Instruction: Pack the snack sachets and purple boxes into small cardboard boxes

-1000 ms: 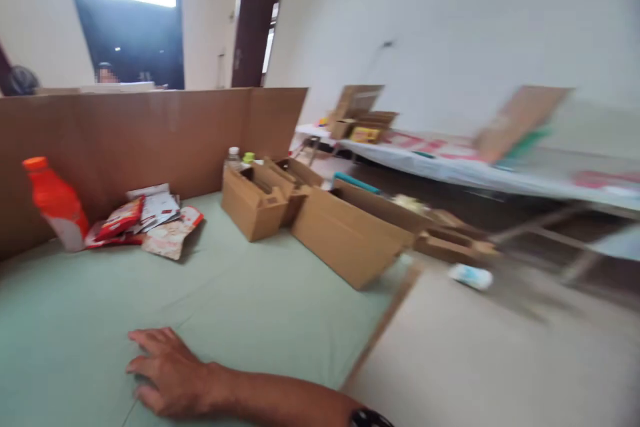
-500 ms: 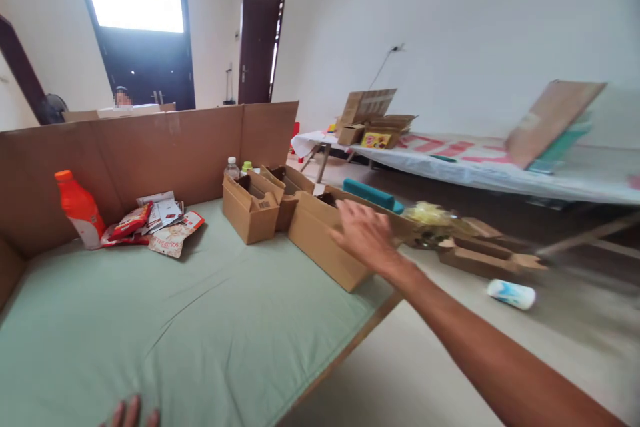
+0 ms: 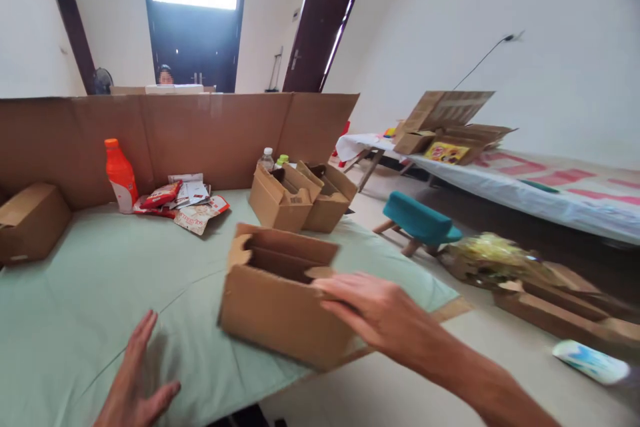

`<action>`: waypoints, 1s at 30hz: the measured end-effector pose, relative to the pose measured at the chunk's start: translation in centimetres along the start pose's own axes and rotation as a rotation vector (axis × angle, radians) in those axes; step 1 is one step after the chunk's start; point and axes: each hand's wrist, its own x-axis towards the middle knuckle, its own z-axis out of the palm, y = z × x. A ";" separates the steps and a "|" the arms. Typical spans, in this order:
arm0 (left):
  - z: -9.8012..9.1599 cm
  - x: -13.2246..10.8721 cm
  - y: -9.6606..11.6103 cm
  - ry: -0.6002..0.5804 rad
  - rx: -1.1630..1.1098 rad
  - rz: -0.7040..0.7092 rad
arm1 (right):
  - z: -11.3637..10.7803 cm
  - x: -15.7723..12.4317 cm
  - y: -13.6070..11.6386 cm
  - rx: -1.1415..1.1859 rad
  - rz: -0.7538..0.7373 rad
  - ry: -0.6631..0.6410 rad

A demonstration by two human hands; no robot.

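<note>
My right hand (image 3: 363, 307) grips the near right corner of an open-topped cardboard box (image 3: 280, 320), thumb outside the wall and fingers over the rim. The box sits tilted toward me at the near edge of the green cloth-covered table (image 3: 125, 267); its inside is dark and mostly hidden. To the left, my left hand (image 3: 135, 367) hovers by the cloth with fingers apart, holding nothing, a short gap from the box. Behind it stand two more open cardboard boxes (image 3: 283, 203) side by side.
An orange bottle (image 3: 120, 177) and several snack packets (image 3: 183, 203) are near the cardboard partition (image 3: 210, 140). Another cardboard box (image 3: 35, 223) sits at the left. Right of the table are a teal stool (image 3: 420, 217) and a white-blue roll (image 3: 590, 361) on the floor. A person (image 3: 166, 75) is behind the partition.
My right hand has taken hold of the box and brought it nearer and leftward, away from the other two boxes. My left hand has come further into view. The camera has turned left.
</note>
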 end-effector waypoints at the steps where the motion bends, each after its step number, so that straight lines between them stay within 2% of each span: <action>1: -0.7 0.7 0.1 0.014 -0.037 -0.026 | 0.4 1.4 -2.1 0.021 -0.100 -0.002; 4: -2.8 2.1 0.3 -0.023 -0.194 -0.124 | 2.1 5.1 -7.0 0.096 -0.319 -0.013; 6: -4.0 2.4 0.3 -0.069 -0.304 -0.192 | 3.2 6.4 -8.9 0.148 -0.409 -0.010; 8: -4.7 2.4 0.4 -0.128 -0.372 -0.251 | 4.1 7.1 -9.6 0.195 -0.447 -0.012; 11: -5.0 2.8 0.4 -0.178 -0.385 -0.278 | 4.6 7.6 -9.7 0.243 -0.442 -0.009; 16: -5.3 4.8 -1.1 -0.093 -0.338 -0.193 | 4.1 8.8 -9.0 0.294 -0.398 0.014; 19: -6.1 5.7 -2.8 -0.039 -0.309 -0.216 | 4.2 10.2 -7.1 0.387 -0.331 0.139; 21: -6.3 5.8 -3.8 -0.021 -0.324 -0.233 | 5.1 11.8 -5.0 0.427 -0.198 0.215; 23: -6.0 5.4 -4.5 -0.007 -0.355 -0.231 | 7.2 14.3 -2.5 0.439 -0.043 0.214; 25: -5.5 4.9 -4.9 0.009 -0.370 -0.233 | 10.3 17.8 -0.1 0.415 0.058 0.139; 28: -4.7 4.0 -5.1 0.012 -0.376 -0.269 | 16.1 24.4 2.2 0.307 0.110 -0.002; 30: -4.4 3.4 -4.9 0.000 -0.417 -0.318 | 20.1 28.9 2.9 0.259 0.115 -0.038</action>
